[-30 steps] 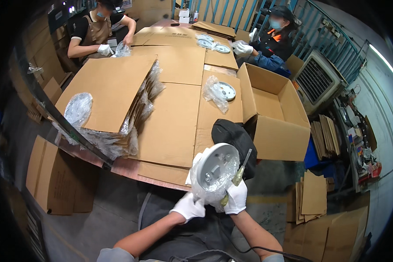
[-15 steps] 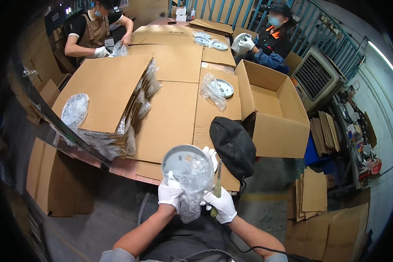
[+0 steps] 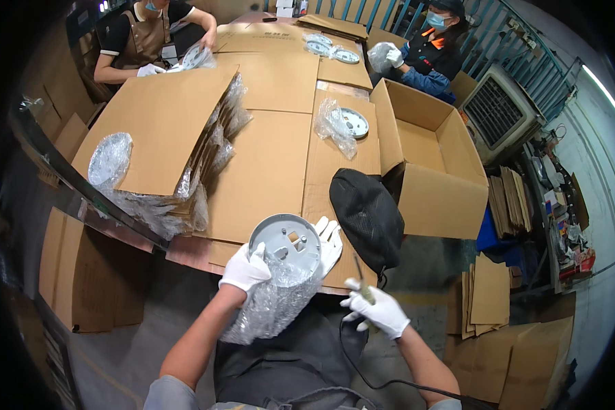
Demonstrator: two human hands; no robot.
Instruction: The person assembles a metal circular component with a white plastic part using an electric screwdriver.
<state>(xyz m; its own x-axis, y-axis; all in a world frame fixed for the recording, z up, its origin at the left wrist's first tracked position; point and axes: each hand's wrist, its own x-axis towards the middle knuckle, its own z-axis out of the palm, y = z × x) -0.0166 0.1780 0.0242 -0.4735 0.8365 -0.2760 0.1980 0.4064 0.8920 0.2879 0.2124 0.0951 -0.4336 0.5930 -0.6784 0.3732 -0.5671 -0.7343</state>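
My left hand (image 3: 246, 268) grips the edge of a round grey metal plate (image 3: 277, 232), its hollow side with a square hole facing up. A clear bubble-wrap bag (image 3: 273, 301) hangs from the plate's lower part, over my lap. Off to the right, my right hand (image 3: 383, 313) is closed around the greenish handle of a screwdriver (image 3: 367, 294), its thin shaft pointing up. It stands apart from the plate. Behind the plate's right edge, a loose white glove (image 3: 330, 240) lies on the cardboard-covered table (image 3: 260, 164).
A black mesh bag (image 3: 367, 215) lies right of the plate, before an open carton (image 3: 444, 198). Cardboard sheets layered with bubble wrap (image 3: 164, 130) are stacked at left. Another plate (image 3: 354, 123) lies farther back. Two co-workers (image 3: 140, 41) (image 3: 434, 51) handle wrapped pieces across the table.
My right hand has moved right, away from the plate, with the screwdriver. My left hand has shifted slightly left and up. More of the plate shows, and the bubble wrap hangs lower left.
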